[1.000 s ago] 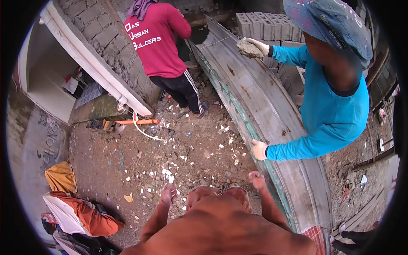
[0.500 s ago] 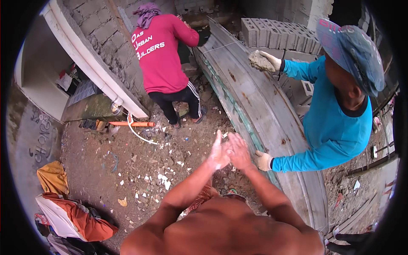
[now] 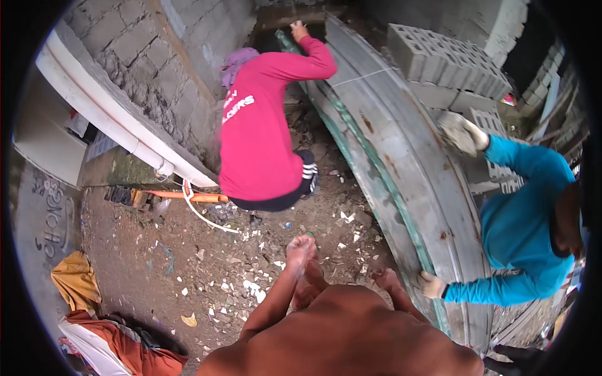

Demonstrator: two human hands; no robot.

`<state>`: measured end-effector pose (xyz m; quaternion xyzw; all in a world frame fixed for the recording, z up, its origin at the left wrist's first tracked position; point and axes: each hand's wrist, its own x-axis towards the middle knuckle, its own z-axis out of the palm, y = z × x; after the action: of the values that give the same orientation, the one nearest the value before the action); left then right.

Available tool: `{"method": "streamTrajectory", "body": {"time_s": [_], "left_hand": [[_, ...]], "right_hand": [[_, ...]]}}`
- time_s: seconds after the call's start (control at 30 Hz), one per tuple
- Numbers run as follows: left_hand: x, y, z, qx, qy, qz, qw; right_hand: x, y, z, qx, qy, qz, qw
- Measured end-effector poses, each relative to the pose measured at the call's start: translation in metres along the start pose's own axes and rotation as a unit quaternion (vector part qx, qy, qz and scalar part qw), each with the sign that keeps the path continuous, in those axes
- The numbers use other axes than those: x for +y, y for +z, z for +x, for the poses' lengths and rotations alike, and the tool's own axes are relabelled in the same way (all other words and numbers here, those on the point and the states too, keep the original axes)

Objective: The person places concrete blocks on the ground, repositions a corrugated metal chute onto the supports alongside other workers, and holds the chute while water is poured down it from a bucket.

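Loosely open and seemingly empty, left hand [image 3: 301,252] and right hand [image 3: 388,280] hang lower centre; gripping the ribbed metal sheets [image 3: 401,160] would call for reaching right.

left arm [image 3: 273,302] stretched forward | left fingers [image 3: 303,243] farther out | right arm [image 3: 409,306] less extended | right fingers [image 3: 379,274] apart
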<state>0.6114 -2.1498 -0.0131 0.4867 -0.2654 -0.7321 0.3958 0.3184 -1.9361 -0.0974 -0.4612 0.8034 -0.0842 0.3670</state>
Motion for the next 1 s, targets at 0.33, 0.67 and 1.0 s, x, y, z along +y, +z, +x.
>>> {"method": "streamTrajectory", "body": {"time_s": [0.33,0.67,1.0], "left_hand": [[0.115,-0.025,0.092,-0.070,-0.088,0.155,0.982],[0.147,0.015,0.067,-0.224,-0.124,0.088,0.963],[0.128,-0.018,0.110,-0.128,-0.023,0.285,0.950]], "right_hand": [[-0.217,-0.170,0.099,0.111,-0.071,0.160,0.978],[-0.242,-0.189,0.078,0.205,-0.119,0.150,0.960],[-0.169,-0.228,0.102,0.401,0.064,-0.074,0.911]]}}
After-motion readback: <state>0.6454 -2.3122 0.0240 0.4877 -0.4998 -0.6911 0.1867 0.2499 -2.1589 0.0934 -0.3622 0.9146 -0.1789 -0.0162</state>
